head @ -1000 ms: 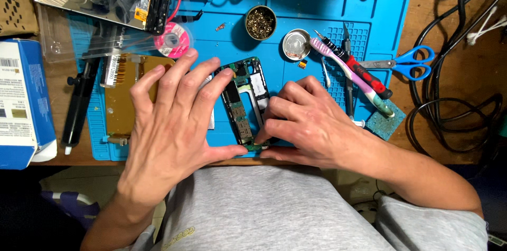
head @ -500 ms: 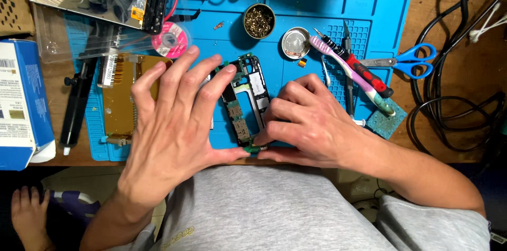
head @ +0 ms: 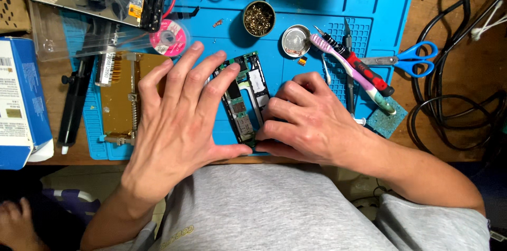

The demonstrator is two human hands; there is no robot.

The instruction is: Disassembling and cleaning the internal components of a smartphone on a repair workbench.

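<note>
We work over a blue repair mat (head: 317, 2) on the wooden worktop (head: 459, 71). Between our two hands lies an opened phone frame (head: 247, 98), its circuit boards bare. Our left hand (head: 177, 119) rests flat and spread on its left edge, grasping nothing; our right hand (head: 311, 119) has curled fingers pressing its right edge. We judge the frame light, stiff and fragile, best held by the side rails. Beyond the right hand sits a small tin of screws (head: 259, 18).

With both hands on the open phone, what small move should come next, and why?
Probably lift the left hand slightly: its fingers cover the phone's left half, while the right hand already steadies the other edge and both thumbs meet at its lower end.
</note>
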